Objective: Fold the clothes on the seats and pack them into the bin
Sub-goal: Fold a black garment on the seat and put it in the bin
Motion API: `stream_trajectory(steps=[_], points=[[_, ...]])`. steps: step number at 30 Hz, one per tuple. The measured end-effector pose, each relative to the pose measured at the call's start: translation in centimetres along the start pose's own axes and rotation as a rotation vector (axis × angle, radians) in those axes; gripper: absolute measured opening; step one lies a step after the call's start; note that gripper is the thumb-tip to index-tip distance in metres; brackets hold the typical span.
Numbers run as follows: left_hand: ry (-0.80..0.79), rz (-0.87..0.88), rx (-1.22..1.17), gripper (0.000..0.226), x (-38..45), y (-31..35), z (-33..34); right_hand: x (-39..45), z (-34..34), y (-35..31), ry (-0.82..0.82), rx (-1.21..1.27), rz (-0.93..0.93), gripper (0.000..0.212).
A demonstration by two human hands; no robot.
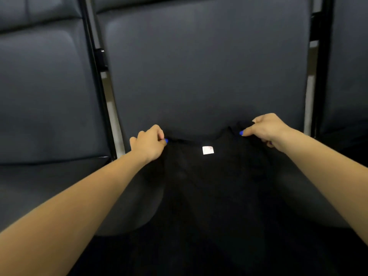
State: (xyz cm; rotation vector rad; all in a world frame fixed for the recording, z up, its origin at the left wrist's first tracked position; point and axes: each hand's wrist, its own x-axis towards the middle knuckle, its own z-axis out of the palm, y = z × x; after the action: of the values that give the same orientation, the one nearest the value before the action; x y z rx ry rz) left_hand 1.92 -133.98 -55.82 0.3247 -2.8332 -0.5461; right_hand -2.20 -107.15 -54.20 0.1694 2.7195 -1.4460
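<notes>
A black shirt (215, 186) with a small white neck label (208, 150) is spread over the middle seat (199, 76), its collar toward the backrest. My left hand (148, 145) pinches the shirt's left shoulder. My right hand (266, 129) pinches the right shoulder, slightly higher. The lower part of the shirt hangs down over the seat's front edge into the dark. No bin is in view.
A dark padded seat (43, 96) stands to the left, separated by a black metal frame bar (99, 76). Another seat (348, 66) borders the right, past a second frame bar (320, 66). The floor below is dark.
</notes>
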Motion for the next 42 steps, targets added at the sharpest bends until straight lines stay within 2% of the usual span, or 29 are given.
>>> stream_trajectory(steps=[3,6,8,12,14,16,21,25,29,36,39,42], points=[[0.037,-0.023,-0.282,0.028,-0.4,0.1,-2.1,-2.4,-1.8,-1.2,0.02,0.083,-0.006,0.025],[0.019,0.05,-0.46,0.021,-2.0,1.4,-5.5,-5.5,-4.4,-3.1,0.005,0.106,-0.029,0.016],[0.034,0.122,-0.473,0.019,-3.6,2.6,-8.3,-7.8,-6.2,-4.4,-0.002,0.101,-0.062,0.016],[0.106,0.239,-0.431,0.03,-7.2,3.6,-13.5,-13.2,-9.6,-6.5,-0.038,0.05,-0.117,0.023],[0.154,0.278,-0.399,0.033,-9.4,3.5,-15.5,-16.0,-11.1,-7.2,-0.054,0.013,-0.135,0.019],[0.195,0.325,-0.391,0.032,-11.8,3.4,-17.2,-18.9,-12.5,-7.6,-0.092,-0.019,-0.155,0.013],[0.2,0.444,-0.393,0.024,-17.8,2.1,-20.2,-25.8,-15.3,-7.4,-0.178,-0.038,-0.183,0.016],[0.201,0.496,-0.453,0.039,-23.1,1.7,-22.2,-31.0,-16.5,-6.9,-0.19,-0.054,-0.223,0.012],[0.148,0.526,-0.495,0.039,-28.6,1.5,-23.4,-35.5,-16.7,-5.6,-0.25,-0.109,-0.256,0.009],[-0.018,0.537,-0.536,0.04,-35.8,-0.5,-21.1,-39.7,-15.4,-0.3,-0.471,-0.19,-0.196,0.008],[-0.167,0.491,-0.539,0.043,-37.9,-1.8,-19.3,-40.5,-13.6,2.4,-0.558,-0.235,-0.153,0.014],[-0.434,0.385,-0.536,0.044,-39.3,-3.4,-16.7,-41.5,-10.9,5.8,-0.676,-0.301,-0.115,0.019]])
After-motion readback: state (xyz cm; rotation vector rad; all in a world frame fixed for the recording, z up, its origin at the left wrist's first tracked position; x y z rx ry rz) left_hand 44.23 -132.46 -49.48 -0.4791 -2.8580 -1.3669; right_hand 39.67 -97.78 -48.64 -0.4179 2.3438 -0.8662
